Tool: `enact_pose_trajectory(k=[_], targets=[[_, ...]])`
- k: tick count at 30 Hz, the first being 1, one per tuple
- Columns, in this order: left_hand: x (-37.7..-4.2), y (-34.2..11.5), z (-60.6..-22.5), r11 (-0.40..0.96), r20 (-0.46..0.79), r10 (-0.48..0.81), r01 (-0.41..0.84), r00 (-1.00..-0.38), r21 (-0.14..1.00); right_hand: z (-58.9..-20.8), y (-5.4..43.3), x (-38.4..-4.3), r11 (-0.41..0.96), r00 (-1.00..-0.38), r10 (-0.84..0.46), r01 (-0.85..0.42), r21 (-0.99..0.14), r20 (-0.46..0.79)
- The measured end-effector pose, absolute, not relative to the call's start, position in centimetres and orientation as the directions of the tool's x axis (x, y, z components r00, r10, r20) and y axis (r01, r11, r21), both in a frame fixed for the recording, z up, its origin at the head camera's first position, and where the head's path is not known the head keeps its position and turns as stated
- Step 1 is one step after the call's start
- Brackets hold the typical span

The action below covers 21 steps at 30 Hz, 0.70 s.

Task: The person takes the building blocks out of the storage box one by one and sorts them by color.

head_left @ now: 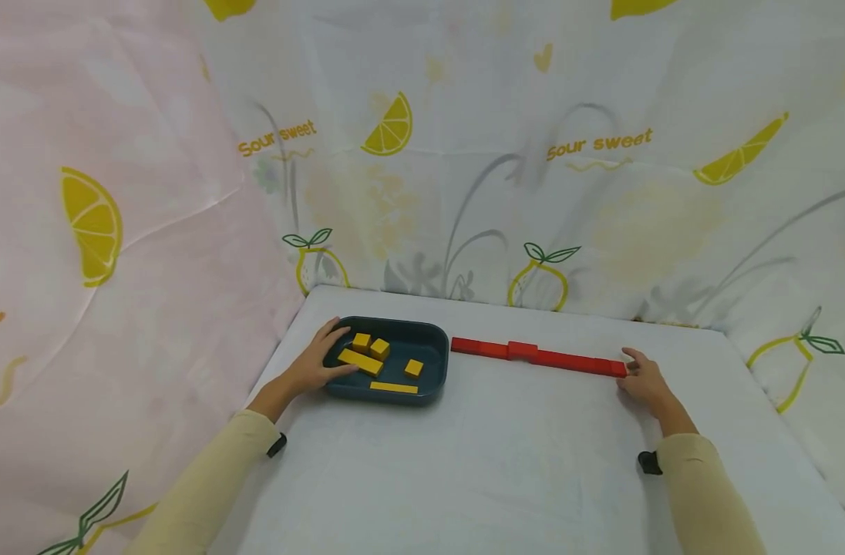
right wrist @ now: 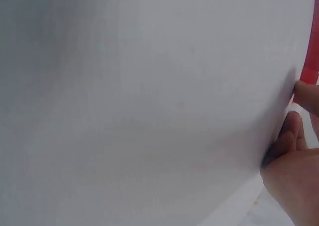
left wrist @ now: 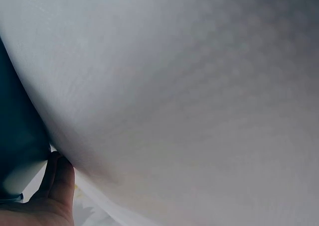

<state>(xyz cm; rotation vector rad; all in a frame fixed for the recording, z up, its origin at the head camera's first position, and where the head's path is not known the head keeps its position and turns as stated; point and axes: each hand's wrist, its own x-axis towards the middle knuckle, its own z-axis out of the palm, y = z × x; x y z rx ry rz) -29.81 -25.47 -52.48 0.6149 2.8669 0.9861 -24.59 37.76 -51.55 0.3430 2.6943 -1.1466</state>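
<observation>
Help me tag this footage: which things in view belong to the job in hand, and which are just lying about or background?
Probably the job:
dark tray, left hand at its end
yellow blocks inside it
row of red blocks, right hand at its end

Probably just background:
white tabletop
lemon-print cloth

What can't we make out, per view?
Head: left wall of tray, partly hidden by left hand.
Head: whether right hand pinches end red block, too small.
Left wrist: most of tray, cut by left edge.
Right wrist: most of red row, cut by right edge.
</observation>
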Motion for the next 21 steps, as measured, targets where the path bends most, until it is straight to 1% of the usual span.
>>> enact_pose_trajectory(k=[3, 5, 7, 10, 12, 13, 16, 21], targets=[[-29.8, -25.6, -52.5, 0.715, 0.082, 0.389, 0.357, -0.918, 0.601, -51.2, 38.3, -24.6, 0.679, -0.951, 0.12, 0.289, -0.675, -0.286], [-29.9, -25.7, -52.5, 0.715, 0.079, 0.393, 0.358, -0.916, 0.601, -50.6, 38.5, -24.7, 0.695, -0.957, 0.115, 0.268, -0.667, -0.265], [-29.9, -25.8, -52.4, 0.72, 0.066, 0.389, 0.348, -0.919, 0.601, -49.7, 38.3, -25.0, 0.712, -0.975, 0.116, 0.213, -0.669, -0.188], [-30.0, -25.7, -52.0, 0.722, 0.043, 0.381, 0.326, -0.923, 0.611, -47.7, 36.9, -25.6, 0.737, -0.995, 0.094, 0.091, -0.669, -0.032], [-30.1, -25.7, -51.7, 0.719, 0.038, 0.381, 0.322, -0.924, 0.616, -46.4, 35.0, -26.3, 0.738, -0.997, 0.063, 0.012, -0.675, 0.051], [-30.1, -25.7, -51.6, 0.718, 0.04, 0.385, 0.327, -0.922, 0.615, -45.9, 33.9, -26.6, 0.733, -0.997, 0.041, -0.018, -0.679, 0.071], [-30.3, -25.7, -51.7, 0.716, 0.043, 0.387, 0.33, -0.921, 0.615, -45.0, 30.0, -27.5, 0.719, -0.996, -0.035, -0.084, -0.69, 0.085], [-30.0, -25.8, -52.2, 0.717, 0.028, 0.39, 0.322, -0.921, 0.618, -44.9, 22.7, -28.2, 0.685, -0.982, -0.157, -0.184, -0.705, 0.104]])
